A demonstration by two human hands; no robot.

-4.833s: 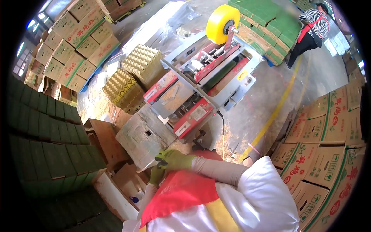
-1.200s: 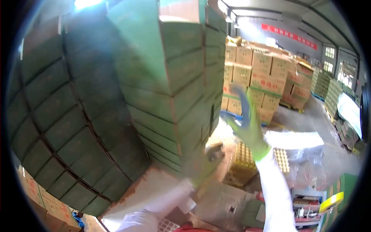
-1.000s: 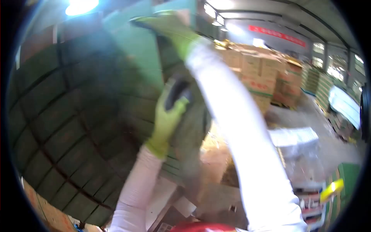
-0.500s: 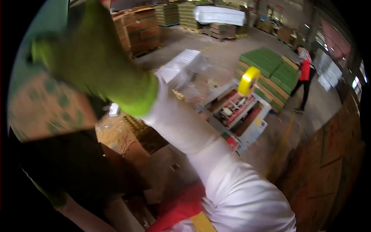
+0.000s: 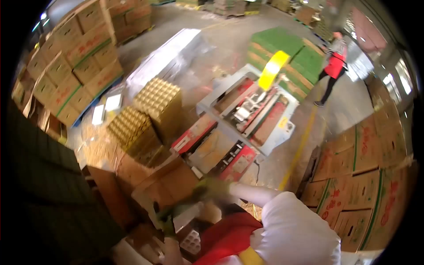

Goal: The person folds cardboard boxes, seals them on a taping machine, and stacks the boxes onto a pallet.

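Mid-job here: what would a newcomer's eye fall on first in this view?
Probably the bright yellow roll on the red-and-grey machine, right of centre. Next, the two stacks of bumpy trays left of it, then the gloved right hand and left hand, blurred, at lower centre.

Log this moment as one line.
left hand: gloved, near open cardboard box, grip unclear | right hand: gloved, blurred, grip unclear | beyond: red-and-grey machine, yellow roll, stacked trays

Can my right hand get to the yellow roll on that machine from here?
Probably not without leaning or stepping closer: your right hand is near your red apron, and much of the machine lies between it and the yellow roll.
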